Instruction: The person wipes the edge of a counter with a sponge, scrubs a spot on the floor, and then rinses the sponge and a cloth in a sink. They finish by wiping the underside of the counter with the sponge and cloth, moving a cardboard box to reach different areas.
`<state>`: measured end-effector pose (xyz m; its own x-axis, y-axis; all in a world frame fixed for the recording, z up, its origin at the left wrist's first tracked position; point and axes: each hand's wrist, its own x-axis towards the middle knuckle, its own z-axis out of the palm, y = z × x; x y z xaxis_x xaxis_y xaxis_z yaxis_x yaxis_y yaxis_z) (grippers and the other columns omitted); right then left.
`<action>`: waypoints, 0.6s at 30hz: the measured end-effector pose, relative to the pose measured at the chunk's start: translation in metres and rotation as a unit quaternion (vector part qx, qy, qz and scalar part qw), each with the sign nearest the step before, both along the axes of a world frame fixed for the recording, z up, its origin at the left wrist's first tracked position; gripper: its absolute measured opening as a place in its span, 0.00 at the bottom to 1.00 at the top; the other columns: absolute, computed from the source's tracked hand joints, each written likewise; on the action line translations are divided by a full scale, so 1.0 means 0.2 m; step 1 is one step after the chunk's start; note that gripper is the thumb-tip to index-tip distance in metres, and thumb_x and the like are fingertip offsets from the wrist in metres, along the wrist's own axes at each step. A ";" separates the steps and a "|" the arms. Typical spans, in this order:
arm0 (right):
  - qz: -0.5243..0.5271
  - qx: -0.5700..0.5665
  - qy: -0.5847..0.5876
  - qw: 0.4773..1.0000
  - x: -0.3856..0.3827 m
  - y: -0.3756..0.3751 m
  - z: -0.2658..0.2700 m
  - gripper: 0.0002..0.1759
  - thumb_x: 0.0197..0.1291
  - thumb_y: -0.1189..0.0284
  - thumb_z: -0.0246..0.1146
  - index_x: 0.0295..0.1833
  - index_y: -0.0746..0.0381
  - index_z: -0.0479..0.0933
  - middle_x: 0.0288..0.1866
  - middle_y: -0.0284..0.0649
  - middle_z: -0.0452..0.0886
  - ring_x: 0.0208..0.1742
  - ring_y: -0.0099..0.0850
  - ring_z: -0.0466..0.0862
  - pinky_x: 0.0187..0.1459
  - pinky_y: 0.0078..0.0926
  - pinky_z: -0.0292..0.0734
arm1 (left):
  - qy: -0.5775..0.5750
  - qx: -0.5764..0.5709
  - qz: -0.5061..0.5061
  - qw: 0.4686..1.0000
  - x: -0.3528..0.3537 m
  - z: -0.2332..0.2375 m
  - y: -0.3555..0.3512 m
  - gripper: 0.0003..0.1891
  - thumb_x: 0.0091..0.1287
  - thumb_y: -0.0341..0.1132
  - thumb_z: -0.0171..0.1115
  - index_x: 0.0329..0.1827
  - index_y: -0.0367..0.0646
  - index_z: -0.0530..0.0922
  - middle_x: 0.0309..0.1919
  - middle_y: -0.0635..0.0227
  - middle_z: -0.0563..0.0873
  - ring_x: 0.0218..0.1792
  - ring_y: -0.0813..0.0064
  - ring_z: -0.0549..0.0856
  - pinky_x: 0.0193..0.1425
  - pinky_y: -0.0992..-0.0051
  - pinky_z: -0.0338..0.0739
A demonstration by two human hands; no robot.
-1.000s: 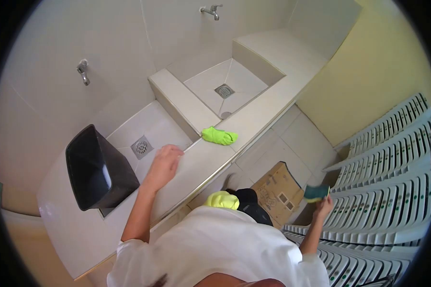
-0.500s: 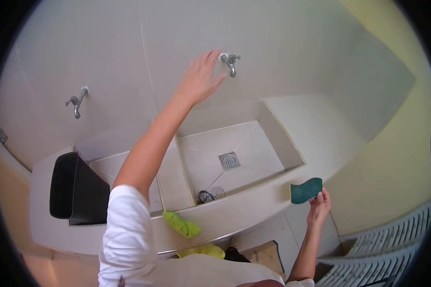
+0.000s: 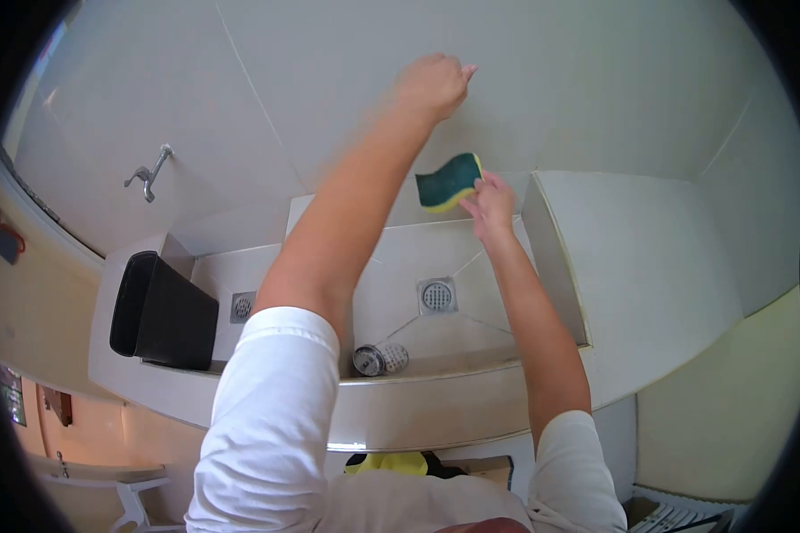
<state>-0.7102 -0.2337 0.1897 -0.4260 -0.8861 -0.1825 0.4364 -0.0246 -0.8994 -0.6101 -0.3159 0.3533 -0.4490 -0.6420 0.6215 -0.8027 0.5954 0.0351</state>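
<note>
My left hand point(image 3: 436, 86) is up at the wall, its fingers closed at the place of the right-hand tap, which they cover. In my right hand point(image 3: 493, 204) is a sponge point(image 3: 449, 182), green scouring side toward me and yellow side behind, pinched at its right edge. The sponge hangs in the air above the back of the right sink basin point(image 3: 391, 249), below my left hand. A round metal strainer point(image 3: 369, 360) and a perforated piece point(image 3: 396, 357) lie at the basin's front left corner. The basin's drain point(image 3: 436, 296) shows in its floor.
A black bin point(image 3: 173, 315) lies tilted over the left basin, near a second drain point(image 3: 243, 306). Another tap point(image 3: 149, 175) juts from the wall above. To the right is a tiled counter point(image 3: 640, 258). A yellow item point(image 3: 391, 463) is below the sink's front edge.
My left hand has gone from open beside the right tap to closed over it. My right hand has lifted the sponge from the sink's front right to above the basin. The view has shifted.
</note>
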 end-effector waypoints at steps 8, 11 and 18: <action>-0.002 0.059 0.141 0.988 0.13 -0.22 -0.02 0.18 0.54 0.79 0.56 0.52 0.66 0.70 0.40 0.41 0.75 0.31 0.31 0.77 0.27 0.30 0.75 | 0.336 0.051 -0.059 0.939 0.12 -0.15 0.06 0.22 0.65 0.46 0.48 0.54 0.39 0.71 0.49 0.51 0.76 0.53 0.53 0.72 0.57 0.62 0.66; 0.034 0.066 0.164 0.984 0.16 -0.25 -0.03 0.18 0.54 0.82 0.54 0.53 0.65 0.68 0.44 0.43 0.73 0.36 0.33 0.75 0.31 0.35 0.77 | 0.623 0.245 -0.050 0.741 0.24 -0.49 0.04 0.30 0.63 0.45 0.50 0.66 0.40 0.58 0.63 0.52 0.65 0.63 0.60 0.65 0.64 0.65 0.60; 0.088 0.045 0.063 0.993 0.20 -0.34 -0.08 0.16 0.55 0.79 0.52 0.51 0.63 0.69 0.42 0.41 0.71 0.42 0.34 0.73 0.39 0.40 0.75 | 0.717 0.652 0.032 0.244 0.29 -1.12 0.00 0.22 0.65 0.39 0.48 0.61 0.44 0.64 0.60 0.56 0.68 0.60 0.61 0.68 0.60 0.52 0.63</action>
<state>-0.6711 -0.3015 0.1743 -0.2898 -0.9315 -0.2197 0.3103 0.1256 -0.9423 -0.5517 -0.3157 0.1300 -0.3323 -0.6909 -0.6420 0.5865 -0.6845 0.4330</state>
